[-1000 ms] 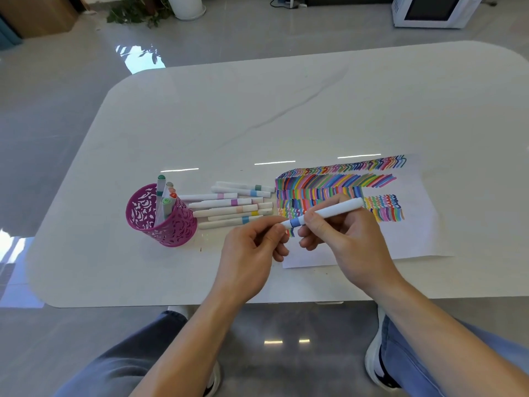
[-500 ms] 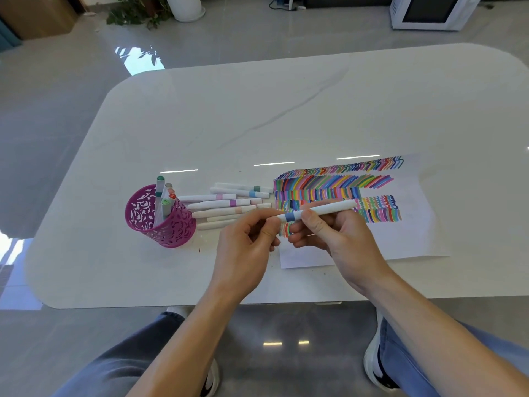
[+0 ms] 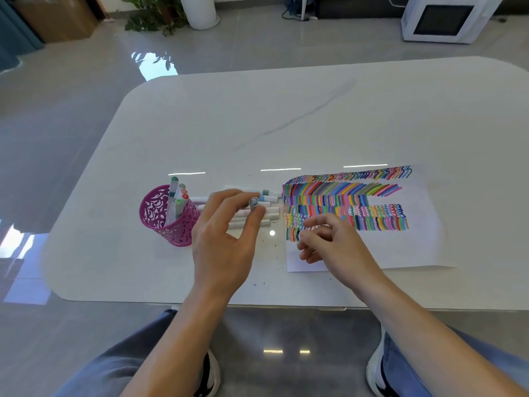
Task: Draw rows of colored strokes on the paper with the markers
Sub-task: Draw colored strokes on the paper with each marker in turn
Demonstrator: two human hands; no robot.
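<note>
Our left hand (image 3: pixel 226 239) pinches a grey marker piece (image 3: pixel 254 202) end-on, cap or barrel unclear; our right hand (image 3: pixel 332 245), blurred, curls over the near-left corner of the paper (image 3: pixel 415 247), its hold beyond telling; loose markers (image 3: pixel 272 216) lie half hidden behind our left.

Your left fingers (image 3: pixel 229 194) pinch one marker (image 3: pixel 253 203) over the bench (image 3: pixel 286 124). It sits above the loose markers (image 3: pixel 270 216), which lie side by side on the bench just behind and under those fingers. The cup (image 3: pixel 160 216) stands just left of your left fingers, with the cup markers (image 3: pixel 174 190) standing in it. The paper (image 3: pixel 400 247) lies flat to their right, its left edge near the loose markers. Your right fingers (image 3: pixel 312 239) hover over the paper's near left corner, apart from the left fingers.
</note>
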